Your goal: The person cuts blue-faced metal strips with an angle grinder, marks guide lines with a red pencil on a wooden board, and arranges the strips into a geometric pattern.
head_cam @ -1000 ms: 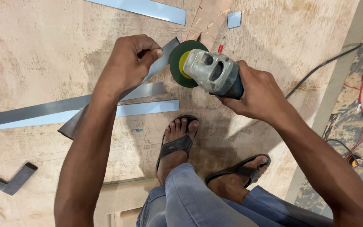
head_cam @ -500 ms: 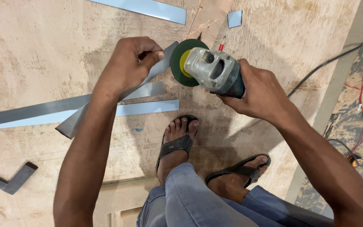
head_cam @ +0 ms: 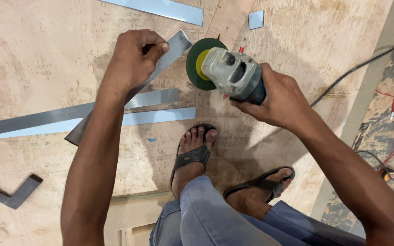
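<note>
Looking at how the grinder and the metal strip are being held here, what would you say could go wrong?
The left hand holds the metal strip bare, fingers close to the green disc of the angle grinder; a slip could cut them. The right hand alone grips the grinder, so a kick may twist it. Feet in open sandals sit below, exposed to sparks or a dropped strip.

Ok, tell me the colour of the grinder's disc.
Dark green with a yellow centre, on the angle grinder in the right hand; head view.
</note>
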